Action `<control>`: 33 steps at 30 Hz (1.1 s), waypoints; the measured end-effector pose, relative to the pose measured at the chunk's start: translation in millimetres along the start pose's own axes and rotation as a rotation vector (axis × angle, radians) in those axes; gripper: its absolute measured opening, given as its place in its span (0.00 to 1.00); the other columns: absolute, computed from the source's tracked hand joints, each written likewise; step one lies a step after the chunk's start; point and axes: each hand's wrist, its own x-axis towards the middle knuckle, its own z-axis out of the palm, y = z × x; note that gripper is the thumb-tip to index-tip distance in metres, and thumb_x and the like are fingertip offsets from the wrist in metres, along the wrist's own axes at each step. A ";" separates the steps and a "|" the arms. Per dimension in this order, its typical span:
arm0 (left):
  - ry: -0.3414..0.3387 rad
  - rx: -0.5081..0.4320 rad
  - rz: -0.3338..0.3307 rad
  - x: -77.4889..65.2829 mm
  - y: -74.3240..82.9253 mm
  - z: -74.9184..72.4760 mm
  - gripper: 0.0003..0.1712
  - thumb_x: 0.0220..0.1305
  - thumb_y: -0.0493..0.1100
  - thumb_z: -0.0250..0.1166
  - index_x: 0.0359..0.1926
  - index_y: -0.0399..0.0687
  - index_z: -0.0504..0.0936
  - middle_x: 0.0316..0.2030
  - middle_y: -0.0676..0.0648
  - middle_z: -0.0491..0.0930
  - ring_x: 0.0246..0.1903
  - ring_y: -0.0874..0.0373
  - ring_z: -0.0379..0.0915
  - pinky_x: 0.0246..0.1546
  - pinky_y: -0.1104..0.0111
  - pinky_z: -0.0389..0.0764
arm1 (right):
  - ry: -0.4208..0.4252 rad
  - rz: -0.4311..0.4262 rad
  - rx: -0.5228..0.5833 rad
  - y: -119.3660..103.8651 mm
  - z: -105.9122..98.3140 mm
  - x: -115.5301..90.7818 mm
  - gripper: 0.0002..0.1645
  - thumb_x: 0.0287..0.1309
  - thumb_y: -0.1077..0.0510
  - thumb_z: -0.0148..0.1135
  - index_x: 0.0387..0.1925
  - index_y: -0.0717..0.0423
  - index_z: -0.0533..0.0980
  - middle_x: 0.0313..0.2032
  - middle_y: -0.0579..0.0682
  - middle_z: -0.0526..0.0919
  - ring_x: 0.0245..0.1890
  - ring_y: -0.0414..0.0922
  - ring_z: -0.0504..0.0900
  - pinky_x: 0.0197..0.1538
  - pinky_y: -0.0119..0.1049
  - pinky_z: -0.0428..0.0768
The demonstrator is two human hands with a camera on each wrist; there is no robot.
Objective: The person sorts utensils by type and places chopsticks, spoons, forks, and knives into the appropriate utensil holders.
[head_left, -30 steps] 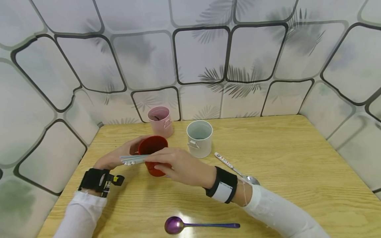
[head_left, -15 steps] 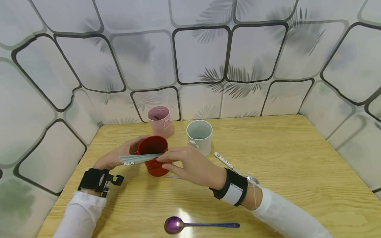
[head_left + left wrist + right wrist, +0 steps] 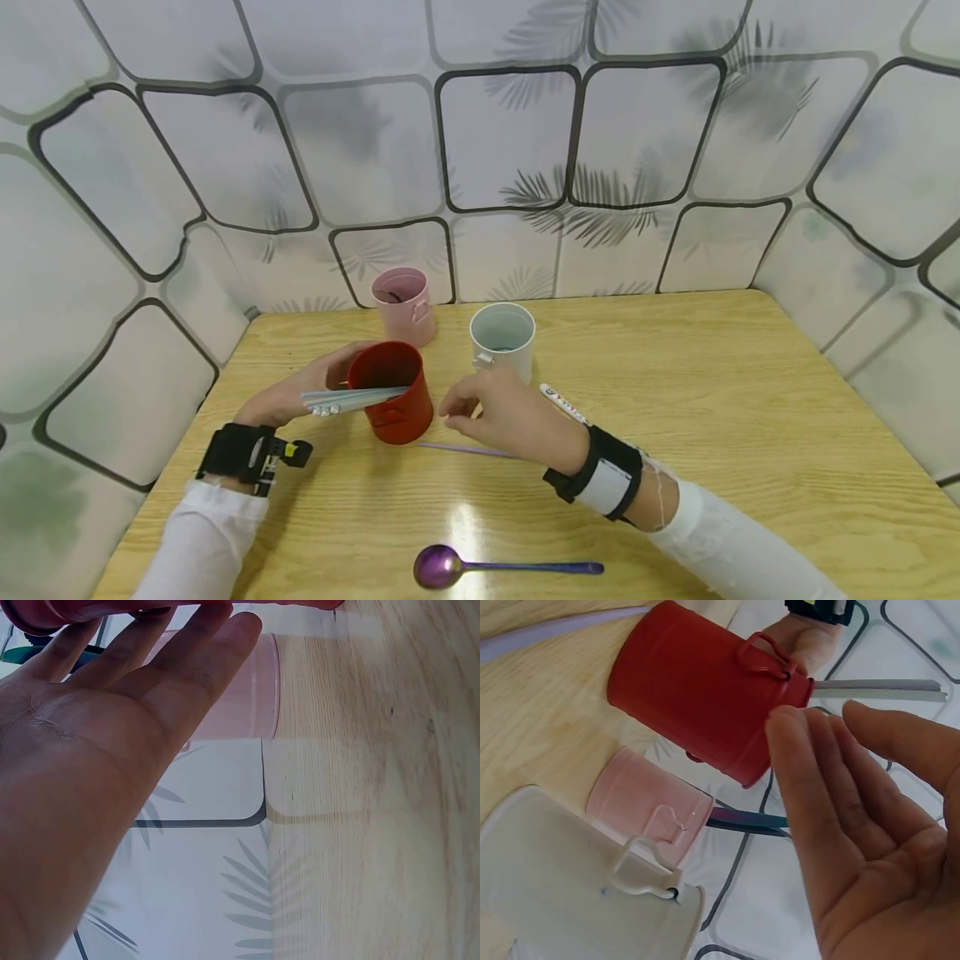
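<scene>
A red bucket (image 3: 408, 417) stands slightly tilted on the table, at left of centre in the head view. My left hand (image 3: 300, 379) holds it from its left side, fingers against its wall in the left wrist view. Several pale blue straws (image 3: 352, 400) lie in the bucket's mouth, their ends jutting out over the rim toward the left. My right hand (image 3: 510, 417) hovers just right of the bucket, fingers loosely bent, holding nothing. Under it a single lavender straw (image 3: 465, 450) lies on the table, its right end hidden by the right hand.
Behind the red bucket stands a pink bucket (image 3: 408, 321) with dark handles in it. A white bucket (image 3: 521, 354) is beyond my right hand. A spoon with a patterned white handle (image 3: 562, 402) lies partly under my right forearm. A purple spoon (image 3: 438, 567) lies at the front.
My right hand has let go of the straws at the red bucket's mouth and moved right, uncovering the lavender straw. The left hand and the red bucket have stayed in place.
</scene>
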 end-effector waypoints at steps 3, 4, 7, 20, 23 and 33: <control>0.000 0.006 0.003 -0.3 -0.2 -0.1 0.48 0.62 0.32 0.69 0.79 0.43 0.57 0.73 0.39 0.67 0.71 0.53 0.64 0.65 0.62 0.72 | -0.049 0.061 -0.022 3.1 1.5 -0.9 0.06 0.60 0.64 0.73 0.40 0.54 0.88 0.35 0.44 0.89 0.34 0.34 0.84 0.40 0.34 0.85; 0.001 0.006 0.004 -0.3 -0.3 -0.2 0.48 0.62 0.32 0.69 0.79 0.44 0.57 0.73 0.39 0.67 0.71 0.53 0.64 0.65 0.62 0.72 | -0.061 0.080 -0.023 3.8 1.5 -0.9 0.06 0.60 0.63 0.74 0.40 0.54 0.88 0.35 0.44 0.89 0.34 0.35 0.84 0.40 0.33 0.84; -0.002 0.004 0.006 -0.4 -0.7 -0.7 0.48 0.62 0.33 0.69 0.79 0.43 0.57 0.73 0.39 0.66 0.71 0.53 0.64 0.65 0.62 0.72 | -0.086 0.117 -0.031 7.6 2.7 -0.4 0.06 0.59 0.64 0.74 0.39 0.55 0.88 0.34 0.44 0.89 0.33 0.35 0.84 0.38 0.29 0.82; 0.002 0.003 -0.006 0.7 1.7 0.0 0.48 0.61 0.33 0.69 0.79 0.46 0.57 0.73 0.39 0.66 0.72 0.51 0.63 0.66 0.61 0.72 | -0.202 0.188 -0.101 33.6 26.8 1.7 0.10 0.55 0.63 0.77 0.39 0.63 0.86 0.28 0.46 0.84 0.28 0.37 0.77 0.33 0.30 0.78; 0.005 0.004 -0.012 0.5 2.2 0.4 0.48 0.61 0.33 0.69 0.79 0.46 0.57 0.73 0.40 0.66 0.72 0.51 0.63 0.66 0.62 0.72 | -0.223 0.194 -0.105 38.2 30.4 2.1 0.09 0.54 0.64 0.77 0.37 0.62 0.86 0.28 0.45 0.85 0.28 0.36 0.78 0.35 0.30 0.79; 0.006 0.003 -0.011 0.5 3.4 0.9 0.48 0.61 0.32 0.69 0.79 0.45 0.57 0.73 0.39 0.66 0.71 0.53 0.63 0.66 0.62 0.72 | -0.249 0.199 -0.173 42.5 36.5 3.0 0.06 0.52 0.68 0.76 0.29 0.56 0.85 0.26 0.43 0.84 0.29 0.36 0.78 0.36 0.29 0.79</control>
